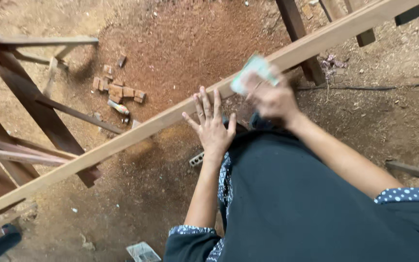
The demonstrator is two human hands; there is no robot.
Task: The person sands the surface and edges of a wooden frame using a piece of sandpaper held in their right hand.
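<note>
Nearest, over a dark lap (287, 204) with dotted cuffs: left hand (212, 127) spread wide, fingers splayed and gripping nothing, lying flat against the near edge of the long wooden rail (122, 140). Just beyond and to the right: right hand (270, 97), blurred with motion, closed on a pale green sheet (253, 70) and pressing it to the rail's top face. Reads as a rubbing stroke along the wood in mid-pass, braced by the open palm. Runs slantwise across the whole view, that rail, low at the left and high at the right, resting on dark wooden supports (299, 34). Calls next, by the look of it, for firm bracing and even pressure along the grain, well clear of the splayed fingertips. Farther off: small wood offcuts (117, 90) scattered on the sawdust floor (180, 43), a dark frame (30, 102) at left, a thin cable (364, 88) at right.
</note>
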